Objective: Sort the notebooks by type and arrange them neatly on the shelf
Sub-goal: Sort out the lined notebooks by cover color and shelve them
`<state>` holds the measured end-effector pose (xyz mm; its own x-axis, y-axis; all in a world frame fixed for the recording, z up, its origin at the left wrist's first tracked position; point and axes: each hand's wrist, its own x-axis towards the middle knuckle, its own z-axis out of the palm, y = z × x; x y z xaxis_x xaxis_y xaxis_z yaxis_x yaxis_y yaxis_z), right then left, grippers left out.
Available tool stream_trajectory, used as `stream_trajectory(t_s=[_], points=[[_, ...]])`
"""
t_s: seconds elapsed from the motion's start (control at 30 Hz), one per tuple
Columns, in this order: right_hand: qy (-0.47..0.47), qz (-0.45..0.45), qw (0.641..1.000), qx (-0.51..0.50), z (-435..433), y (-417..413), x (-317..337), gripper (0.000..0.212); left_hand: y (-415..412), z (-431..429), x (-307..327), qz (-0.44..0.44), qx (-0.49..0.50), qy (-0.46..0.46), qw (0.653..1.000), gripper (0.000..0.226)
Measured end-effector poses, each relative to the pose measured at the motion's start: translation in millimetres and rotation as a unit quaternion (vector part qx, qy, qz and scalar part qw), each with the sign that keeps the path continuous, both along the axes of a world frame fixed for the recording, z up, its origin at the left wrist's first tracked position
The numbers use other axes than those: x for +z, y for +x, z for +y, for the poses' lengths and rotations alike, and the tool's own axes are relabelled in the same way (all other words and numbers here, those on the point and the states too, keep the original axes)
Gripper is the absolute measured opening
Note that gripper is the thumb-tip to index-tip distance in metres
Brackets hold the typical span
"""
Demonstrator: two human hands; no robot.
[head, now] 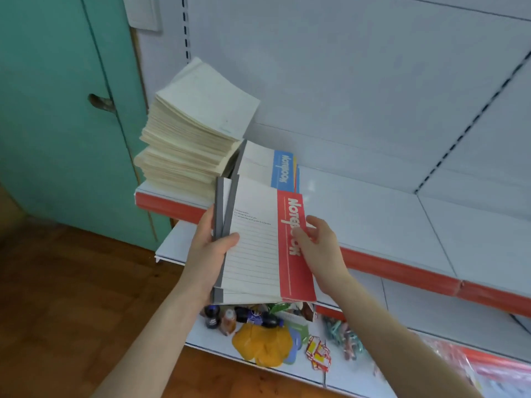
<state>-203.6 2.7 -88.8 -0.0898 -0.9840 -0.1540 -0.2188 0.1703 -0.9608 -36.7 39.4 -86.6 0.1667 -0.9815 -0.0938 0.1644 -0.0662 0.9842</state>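
Note:
I hold a small bundle of grey-spined notebooks in front of the shelf; the top one, a red-banded notebook [258,245], shows a lined white cover. My left hand [209,248] grips the bundle at its spine, thumb on the cover. My right hand [319,248] pinches the red band on the right edge. Behind them a blue-banded notebook [275,168] lies on the white shelf [373,214]. A tall, uneven stack of plain cream notebooks [189,142] stands at the shelf's left end.
The shelf has a red front strip [402,271] and stretches bare to the right. The lower shelf [356,369] holds small bottles, a yellow item, clips and packets. A green door [57,116] stands left, above a wooden floor.

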Motion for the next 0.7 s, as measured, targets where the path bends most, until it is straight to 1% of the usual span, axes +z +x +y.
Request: stream_trajectory(t_s=[0.07,0.2,0.33,0.5,0.7], points=[[-0.001,0.005,0.999,-0.045,1.6,-20.1,0.2,0.039,-18.8,-5.1,0.2,-0.018,-0.027,-0.009,0.999,0.049],[-0.033,0.039,0.995,-0.082,10.0,-78.2,5.2,0.030,-72.0,-13.3,3.7,-0.035,-0.096,-0.018,0.995,0.049],[-0.054,0.072,0.990,-0.109,21.8,-156.7,10.8,0.029,-146.5,-19.6,7.0,-0.029,-0.171,-0.013,0.985,0.051],[-0.068,0.111,0.976,-0.174,39.5,-289.4,24.8,0.029,-283.0,-27.5,12.9,-0.026,-0.246,-0.039,0.968,0.049],[-0.058,0.137,0.950,-0.276,67.5,-447.8,40.2,0.029,-454.8,-25.9,22.7,-0.024,-0.325,-0.063,0.943,0.046]])
